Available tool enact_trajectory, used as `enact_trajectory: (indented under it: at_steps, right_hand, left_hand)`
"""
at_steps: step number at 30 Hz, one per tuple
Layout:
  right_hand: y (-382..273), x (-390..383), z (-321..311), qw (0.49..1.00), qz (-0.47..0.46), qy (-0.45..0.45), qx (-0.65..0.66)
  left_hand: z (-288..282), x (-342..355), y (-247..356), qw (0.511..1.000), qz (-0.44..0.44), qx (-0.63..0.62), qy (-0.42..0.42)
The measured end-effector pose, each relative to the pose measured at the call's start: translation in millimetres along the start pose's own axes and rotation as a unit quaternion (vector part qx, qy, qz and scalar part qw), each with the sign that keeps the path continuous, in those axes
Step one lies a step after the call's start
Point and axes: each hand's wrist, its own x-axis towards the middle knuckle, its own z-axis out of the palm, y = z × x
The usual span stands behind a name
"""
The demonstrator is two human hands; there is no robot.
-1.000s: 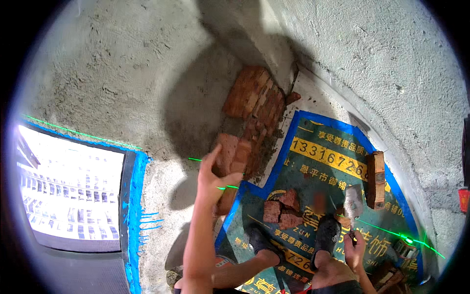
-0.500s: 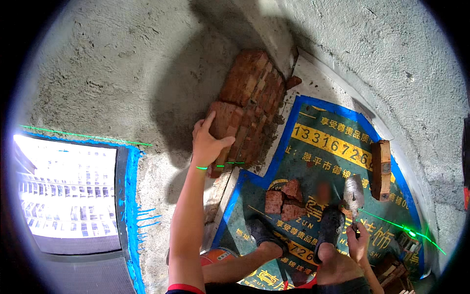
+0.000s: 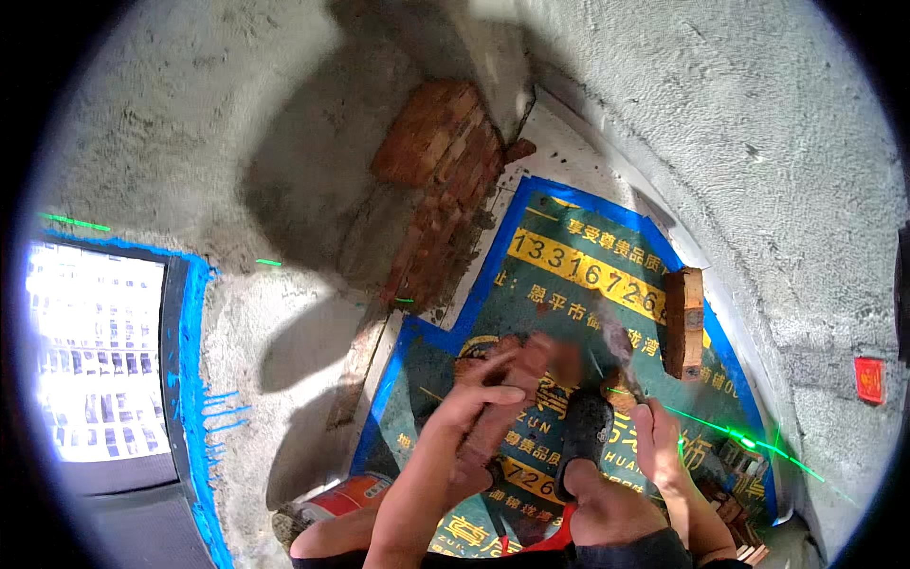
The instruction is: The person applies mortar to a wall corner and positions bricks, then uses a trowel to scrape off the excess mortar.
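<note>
My left hand grips a reddish brick, held tilted low over the floor sheet in front of my body. The fingers wrap its upper part. My right hand closes round the handle of a trowel, whose grey blade is blurred and points away from me. Against the wall at the far left stands a stepped stack of bricks, lower at its near end. Broken brick pieces lie on the sheet, mostly hidden behind the held brick.
A green printed floor sheet edged with blue tape covers the floor. Bricks sit by the right wall. More bricks lie lower right near a laser level. An orange-red bucket stands near my leg; a window is left.
My left hand has taken the brick off the near end of the stack and brought it right and towards me. The trowel stays in my right hand. The whole view has shifted.
</note>
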Motion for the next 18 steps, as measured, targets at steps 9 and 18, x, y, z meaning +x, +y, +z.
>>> enact_trajectory:
  at_steps: [9, 18]
  right_hand:
    - [-6, 2, -6, 0.994, -0.069, -0.059, -0.059]
    - [-45, 20, -25, 0.985, 0.026, -0.143, -0.093]
  left_hand:
    - [17, 11, -24, 0.996, -0.075, -0.024, 0.028]
    - [3, 8, -22, 0.999, -0.039, -0.016, 0.001]
